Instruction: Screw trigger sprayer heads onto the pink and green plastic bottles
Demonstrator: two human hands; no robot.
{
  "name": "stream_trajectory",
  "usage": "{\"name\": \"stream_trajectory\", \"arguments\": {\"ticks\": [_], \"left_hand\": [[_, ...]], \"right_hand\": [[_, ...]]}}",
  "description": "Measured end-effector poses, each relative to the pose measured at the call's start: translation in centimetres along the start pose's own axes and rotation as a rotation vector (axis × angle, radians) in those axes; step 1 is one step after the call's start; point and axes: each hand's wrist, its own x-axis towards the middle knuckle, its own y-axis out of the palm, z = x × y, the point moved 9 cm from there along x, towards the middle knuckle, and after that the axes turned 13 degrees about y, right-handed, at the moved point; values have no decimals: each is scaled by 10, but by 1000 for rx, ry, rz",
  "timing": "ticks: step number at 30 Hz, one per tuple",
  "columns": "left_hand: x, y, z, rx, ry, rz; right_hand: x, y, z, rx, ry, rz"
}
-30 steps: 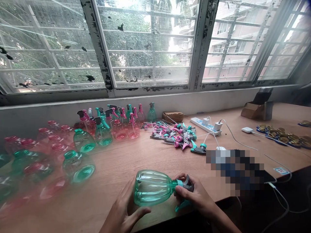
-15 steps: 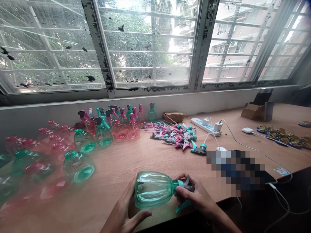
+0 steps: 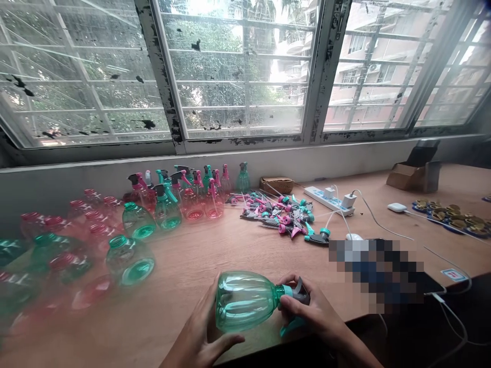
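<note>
A green see-through spray bottle lies sideways in the air between my hands, over the table's front edge. Its base faces left, and a grey and teal trigger head sits at its neck on the right. My left hand cups the base, with its fingers partly hidden behind the bottle and the thumb stretched out below. My right hand is closed round the teal collar and trigger head, thumb in front. A teal part of the head shows beneath the right hand.
Pink and green bottles without heads stand at the left. Bottles with trigger heads stand by the window wall. Loose trigger heads lie heaped mid-table. Farther right are a power strip, cables, a cardboard box and gold-coloured pieces.
The whole scene has shifted slightly right in view. My hands and the spray bottle keep nearly the same pose.
</note>
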Motion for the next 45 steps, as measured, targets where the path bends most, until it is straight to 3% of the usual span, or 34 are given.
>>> {"name": "stream_trajectory", "arguments": {"ticks": [10, 24, 32, 36, 45], "left_hand": [[-6, 4, 4, 15, 6, 46], [-2, 2, -20, -71, -11, 33], [-9, 4, -22, 56, 43, 119], [-6, 5, -25, 50, 92, 107], [-7, 4, -20, 57, 53, 126]], "right_hand": [[1, 2, -4, 7, -8, 15], [14, -2, -17, 58, 60, -18], [5, 0, -15, 32, 32, 65], [5, -3, -18, 33, 29, 61], [2, -1, -14, 77, 37, 46]]}}
